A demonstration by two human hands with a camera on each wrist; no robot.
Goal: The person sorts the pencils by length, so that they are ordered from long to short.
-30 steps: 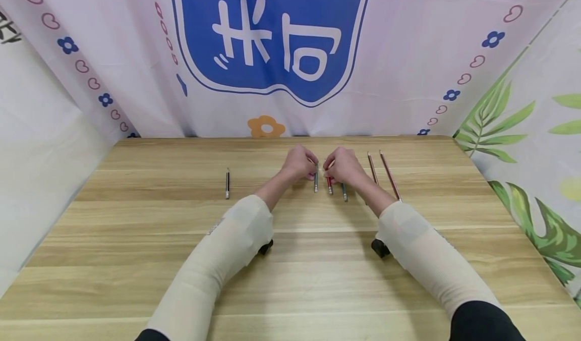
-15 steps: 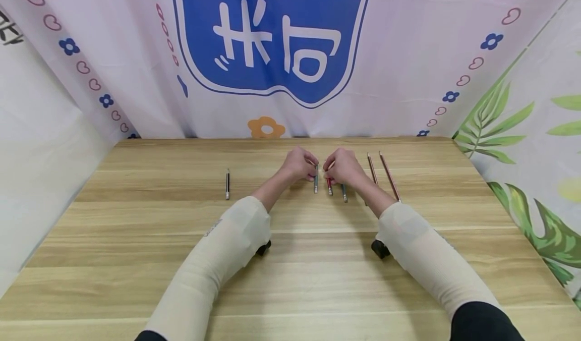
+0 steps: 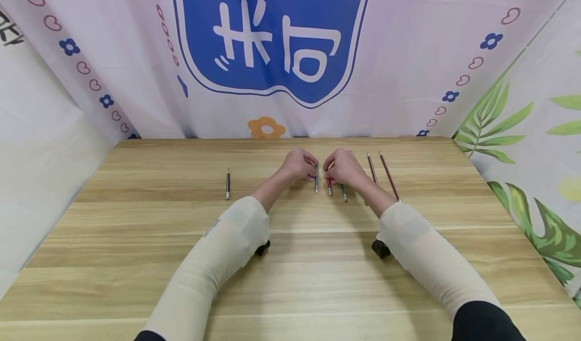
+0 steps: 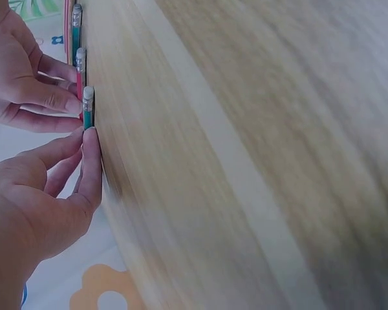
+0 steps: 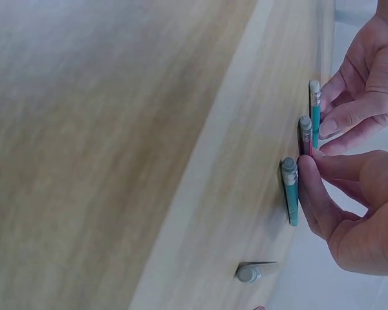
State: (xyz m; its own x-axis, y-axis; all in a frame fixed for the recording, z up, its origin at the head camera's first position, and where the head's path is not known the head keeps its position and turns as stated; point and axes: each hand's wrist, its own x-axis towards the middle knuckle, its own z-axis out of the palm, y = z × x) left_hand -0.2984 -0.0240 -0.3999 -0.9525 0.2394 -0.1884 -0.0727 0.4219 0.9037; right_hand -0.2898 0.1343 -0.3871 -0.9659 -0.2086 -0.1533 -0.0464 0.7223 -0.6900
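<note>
Near the far edge of the table, my left hand [image 3: 299,164] pinches a short teal pencil [image 3: 316,184] whose white eraser end points toward me. Beside it, my right hand [image 3: 346,167] holds a red pencil [image 3: 329,185] between thumb and fingers. The two pencils lie side by side with a small gap, and the fingers cover their far ends. A second teal pencil [image 5: 290,194] lies just right of the red one, partly under my right hand in the head view. Both pencils in hand appear to rest on the wood.
Two longer reddish-brown pencils [image 3: 389,175] lie slanted to the right, partly behind the right forearm. A short dark pencil [image 3: 228,183] lies alone on the left. A printed curtain [image 3: 395,89] hangs behind the wooden table [image 3: 136,220].
The teal pencil in my left hand has shifted very slightly to the right. My right hand and the other pencils look unchanged.
</note>
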